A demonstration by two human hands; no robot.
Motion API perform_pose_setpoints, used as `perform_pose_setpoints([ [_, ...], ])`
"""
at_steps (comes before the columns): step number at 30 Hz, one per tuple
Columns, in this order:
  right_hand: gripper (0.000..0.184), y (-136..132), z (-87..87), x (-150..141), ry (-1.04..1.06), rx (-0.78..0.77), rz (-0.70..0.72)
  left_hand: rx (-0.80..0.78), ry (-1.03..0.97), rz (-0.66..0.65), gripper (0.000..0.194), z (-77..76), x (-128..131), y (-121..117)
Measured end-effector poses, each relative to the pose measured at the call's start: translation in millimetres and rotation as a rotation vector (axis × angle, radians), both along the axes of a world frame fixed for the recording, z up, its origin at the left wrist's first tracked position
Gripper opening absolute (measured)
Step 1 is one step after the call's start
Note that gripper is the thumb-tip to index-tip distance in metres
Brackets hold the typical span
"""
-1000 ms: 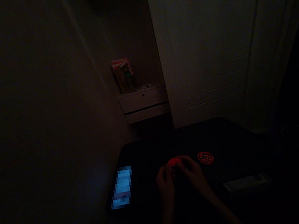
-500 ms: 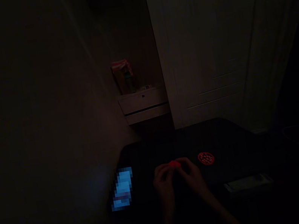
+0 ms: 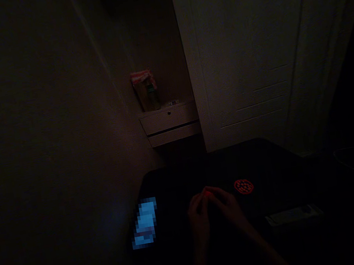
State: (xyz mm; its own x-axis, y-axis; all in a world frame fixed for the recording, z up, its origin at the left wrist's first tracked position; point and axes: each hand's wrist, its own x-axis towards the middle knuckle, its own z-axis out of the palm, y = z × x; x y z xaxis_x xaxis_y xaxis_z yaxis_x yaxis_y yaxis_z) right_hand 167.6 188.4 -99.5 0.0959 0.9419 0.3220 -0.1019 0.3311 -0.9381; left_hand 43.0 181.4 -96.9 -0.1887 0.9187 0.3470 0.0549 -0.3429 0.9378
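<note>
In the dark room, my left hand (image 3: 198,210) and my right hand (image 3: 225,201) meet over a dark table. Between their fingertips they pinch a small red piece (image 3: 208,193), mostly covered by the fingers; its kind is too dim to make out. Just right of my right hand lies a round red disc (image 3: 243,187) with a bright rim and several red spots inside.
A glowing, pixelated screen (image 3: 144,223) lies at the table's left edge. A pale flat box (image 3: 294,215) is at the front right. Behind the table (image 3: 235,154) stand a white door panel (image 3: 234,50) and a drawer unit (image 3: 171,120) with a bottle (image 3: 153,96) on it.
My fingers have closed further around the red piece, so less of it shows than before. My left hand shifted slightly left, then back right. The disc and screen stay put.
</note>
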Motion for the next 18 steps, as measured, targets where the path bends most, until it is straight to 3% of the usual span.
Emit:
perform_pose_setpoints([
  [7,0.044,0.1,-1.1,-1.5,0.026,-0.006,-0.021,-0.081,-0.242,-0.027,0.060,-0.1,-0.3,-0.4],
  [13,0.041,-4.4,5.1,1.2,-0.001,0.000,-0.025,-0.123,-0.192,-0.030,0.039,-0.4,-4.5,0.1],
  [18,0.044,-4.0,3.6,1.7,-0.039,0.008,-0.057,-0.104,-0.214,-0.014,0.037,1.1,-3.7,-0.8],
])
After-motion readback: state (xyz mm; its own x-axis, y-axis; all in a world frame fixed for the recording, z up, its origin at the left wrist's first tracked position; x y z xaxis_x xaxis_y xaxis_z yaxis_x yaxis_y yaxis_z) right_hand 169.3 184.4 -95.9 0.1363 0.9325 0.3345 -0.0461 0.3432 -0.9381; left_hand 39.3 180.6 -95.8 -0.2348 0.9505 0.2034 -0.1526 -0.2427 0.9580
